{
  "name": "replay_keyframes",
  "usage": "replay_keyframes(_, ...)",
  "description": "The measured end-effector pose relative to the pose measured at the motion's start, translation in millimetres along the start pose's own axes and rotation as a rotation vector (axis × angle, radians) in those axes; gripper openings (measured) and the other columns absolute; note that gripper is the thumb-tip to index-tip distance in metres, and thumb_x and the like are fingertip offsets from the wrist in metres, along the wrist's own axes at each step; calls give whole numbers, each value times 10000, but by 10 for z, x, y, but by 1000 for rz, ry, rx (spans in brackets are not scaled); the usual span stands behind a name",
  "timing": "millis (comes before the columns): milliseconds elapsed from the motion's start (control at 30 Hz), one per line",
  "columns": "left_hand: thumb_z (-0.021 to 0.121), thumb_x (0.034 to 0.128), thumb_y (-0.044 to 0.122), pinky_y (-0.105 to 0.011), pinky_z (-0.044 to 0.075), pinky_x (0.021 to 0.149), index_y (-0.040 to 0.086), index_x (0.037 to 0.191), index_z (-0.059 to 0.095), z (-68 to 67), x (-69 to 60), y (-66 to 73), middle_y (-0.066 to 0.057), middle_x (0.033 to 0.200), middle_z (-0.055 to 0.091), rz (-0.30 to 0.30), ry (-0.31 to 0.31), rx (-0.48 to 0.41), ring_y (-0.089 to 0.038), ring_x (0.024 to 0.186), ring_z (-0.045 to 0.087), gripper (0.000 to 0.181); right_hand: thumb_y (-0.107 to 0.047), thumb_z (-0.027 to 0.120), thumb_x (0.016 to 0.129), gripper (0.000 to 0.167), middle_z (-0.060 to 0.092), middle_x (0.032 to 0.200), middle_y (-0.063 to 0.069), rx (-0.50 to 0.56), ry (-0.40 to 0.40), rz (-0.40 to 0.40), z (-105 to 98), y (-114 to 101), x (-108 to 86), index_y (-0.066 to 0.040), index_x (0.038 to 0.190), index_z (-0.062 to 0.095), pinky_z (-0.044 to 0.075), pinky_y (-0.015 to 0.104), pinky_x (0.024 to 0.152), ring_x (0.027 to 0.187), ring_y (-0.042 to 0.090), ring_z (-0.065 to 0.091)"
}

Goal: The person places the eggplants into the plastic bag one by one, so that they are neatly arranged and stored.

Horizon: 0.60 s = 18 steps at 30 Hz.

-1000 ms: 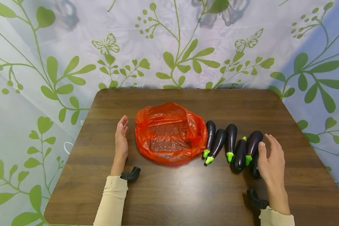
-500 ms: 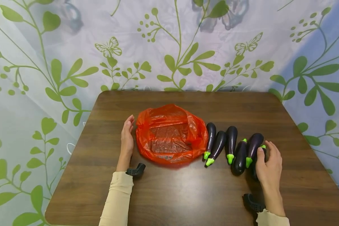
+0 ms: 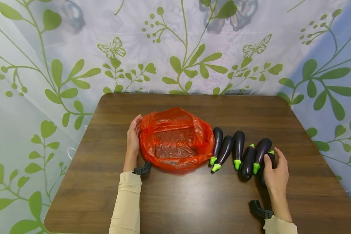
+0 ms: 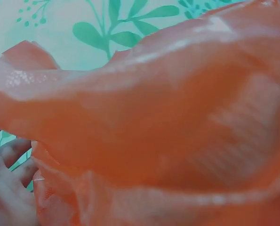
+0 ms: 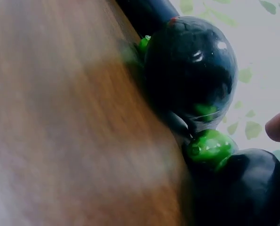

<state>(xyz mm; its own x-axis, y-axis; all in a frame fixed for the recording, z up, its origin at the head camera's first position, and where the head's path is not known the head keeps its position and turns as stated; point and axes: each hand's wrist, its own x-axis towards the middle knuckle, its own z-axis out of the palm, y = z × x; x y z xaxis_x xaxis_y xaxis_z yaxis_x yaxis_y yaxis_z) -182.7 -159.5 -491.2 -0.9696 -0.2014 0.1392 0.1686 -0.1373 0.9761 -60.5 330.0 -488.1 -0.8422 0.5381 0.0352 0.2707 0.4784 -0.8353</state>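
An orange-red plastic bag (image 3: 175,148), its mouth spread wide, sits on the brown table. My left hand (image 3: 133,138) stands upright at its left side, fingers fairly straight, close against the plastic; the left wrist view shows its fingers (image 4: 15,153) beside the bag's wall (image 4: 130,127). Several dark purple eggplants (image 3: 238,148) with bright green caps lie in a row right of the bag. At the row's right end, my right hand (image 3: 277,174) reaches over the last eggplant (image 3: 271,156), thumb on its left and fingers on its right. Part of that eggplant is hidden by the hand.
The leftmost eggplant (image 3: 217,141) lies against the bag's right side. Behind the table (image 3: 193,201) hangs a pale curtain (image 3: 152,39) with green leaves and butterflies. Black wrist mounts (image 3: 260,210) project inward from both wrists.
My left hand has moved right, up to the bag's left side. My right hand has shifted slightly left, over the end eggplant. The bag and eggplants keep their places.
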Motion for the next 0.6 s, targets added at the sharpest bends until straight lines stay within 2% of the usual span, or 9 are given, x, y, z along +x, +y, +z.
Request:
replay_keyframes(100,302,1102,446,-383,273,1251,41,1529,465,-4,5,-15,-160,1563,471,-32,2,-51,-224,1453,441,610,-366,505,1059,593,326,1669,91,27,-8,32,3,6,4,-240,1616,346,237,552,1247,1524,346,319)
replay_keyframes(200,299,1098,463,-345,267,1251,-3,1542,417,-23,1,-48,-167,1576,444,-60,20,-156,-242,1476,410,655,-361,516,1058,583,353,1661,80,54,1,57,9,8,1,-253,1610,362,240,510,1258,1531,302,323)
replay_keyframes(333,307,1091,478,-335,272,1245,-16,1551,388,-49,-16,-78,-214,1578,403,-52,55,-284,-303,1490,378,680,-346,528,1054,572,374,1651,77,72,10,71,16,15,-15,-260,1601,383,247,462,1264,1529,278,335)
replay_keyframes(467,293,1097,439,-354,249,1259,-21,1555,375,-49,-30,-74,-254,1581,375,-33,44,-275,-320,1495,364,654,-326,532,1052,565,371,1653,76,78,13,76,14,18,-24,-257,1597,394,244,457,1265,1528,284,337)
replay_keyframes(600,304,1098,407,-373,224,1271,1,1548,402,-29,-17,-71,-284,1584,363,-20,32,-233,-307,1497,369,614,-336,518,1057,572,314,1682,62,57,-2,73,8,21,-6,-265,1607,374,203,520,1268,1551,302,280)
